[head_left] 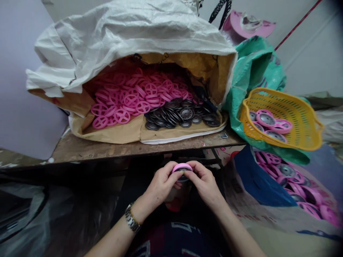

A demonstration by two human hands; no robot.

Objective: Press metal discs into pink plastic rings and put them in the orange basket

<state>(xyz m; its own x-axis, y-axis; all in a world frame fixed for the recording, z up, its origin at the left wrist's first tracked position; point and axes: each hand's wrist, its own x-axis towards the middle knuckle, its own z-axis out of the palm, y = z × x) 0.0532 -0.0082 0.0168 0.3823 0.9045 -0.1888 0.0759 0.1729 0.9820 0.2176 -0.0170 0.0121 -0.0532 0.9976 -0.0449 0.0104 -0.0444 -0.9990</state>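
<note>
Both of my hands grip one pink plastic wheel (182, 167) with a dark disc under it, held just below the table edge. My left hand (160, 185), with a metal watch on its wrist, pinches the wheel from the left. My right hand (205, 184) pinches it from the right. On the wooden table (107, 148) lies an open white sack (128, 39) lined with brown paper. Several pink spoked wheels (134, 96) spill from it on the left and several dark grey discs (179, 116) on the right.
A yellow plastic basket (292, 117) at the right holds several joined pink-and-grey wheels, resting on a green bag (257, 67). Below it a blue-lined sack (257, 178) holds several more joined wheels (294, 182). Dark plastic sheeting (40, 214) lies at lower left.
</note>
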